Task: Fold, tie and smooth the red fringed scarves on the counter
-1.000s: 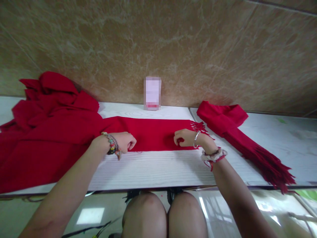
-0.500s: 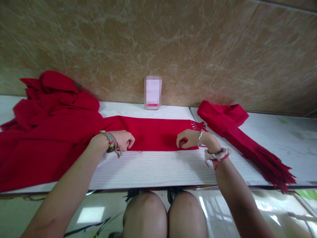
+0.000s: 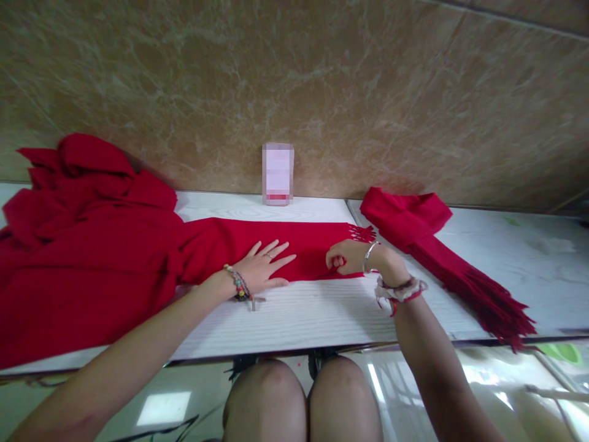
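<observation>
The scarf parallels the tabletop's front edge; left hand lies spread on it, right hand, nearer the fringe, curls, grip unclear.

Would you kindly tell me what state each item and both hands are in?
Red strip: spread mostly flat, right end fringed
Cloth heap: bunched and rumpled
Scarf on the right: folded over, fringed
Pale block: upright, pixelated
Left hand: open, fingers spread
Right hand: fingers curled, grip unclear

Left hand now flat, farther right
</observation>
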### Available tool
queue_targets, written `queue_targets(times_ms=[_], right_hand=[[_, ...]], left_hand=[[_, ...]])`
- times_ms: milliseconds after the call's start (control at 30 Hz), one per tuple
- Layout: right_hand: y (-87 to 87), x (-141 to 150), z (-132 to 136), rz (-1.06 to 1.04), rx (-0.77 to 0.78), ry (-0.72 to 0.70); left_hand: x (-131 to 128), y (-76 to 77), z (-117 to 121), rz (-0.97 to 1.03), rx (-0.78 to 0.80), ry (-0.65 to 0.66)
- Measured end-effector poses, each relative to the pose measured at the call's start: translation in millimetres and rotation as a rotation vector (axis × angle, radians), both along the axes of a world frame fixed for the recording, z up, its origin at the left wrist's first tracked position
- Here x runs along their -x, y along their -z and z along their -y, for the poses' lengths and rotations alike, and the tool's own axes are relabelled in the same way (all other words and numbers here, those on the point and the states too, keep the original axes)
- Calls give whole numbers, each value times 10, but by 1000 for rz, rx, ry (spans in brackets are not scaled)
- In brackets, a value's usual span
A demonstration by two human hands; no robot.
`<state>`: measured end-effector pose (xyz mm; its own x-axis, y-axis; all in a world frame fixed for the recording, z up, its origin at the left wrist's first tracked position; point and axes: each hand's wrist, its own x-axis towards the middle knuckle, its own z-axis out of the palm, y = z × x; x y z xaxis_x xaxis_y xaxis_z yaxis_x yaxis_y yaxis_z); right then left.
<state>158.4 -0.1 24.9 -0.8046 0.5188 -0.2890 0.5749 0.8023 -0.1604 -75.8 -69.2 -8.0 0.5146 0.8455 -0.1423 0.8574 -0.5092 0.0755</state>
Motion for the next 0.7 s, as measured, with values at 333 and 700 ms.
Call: queue_targets(times_ms=[333, 700], right_hand=[[-27, -142, 150, 116, -326, 309], [323, -706, 323, -216, -475, 175]], left_hand=[[-5, 53, -6, -49, 54, -23], [-9, 60, -7, -6, 39, -27]])
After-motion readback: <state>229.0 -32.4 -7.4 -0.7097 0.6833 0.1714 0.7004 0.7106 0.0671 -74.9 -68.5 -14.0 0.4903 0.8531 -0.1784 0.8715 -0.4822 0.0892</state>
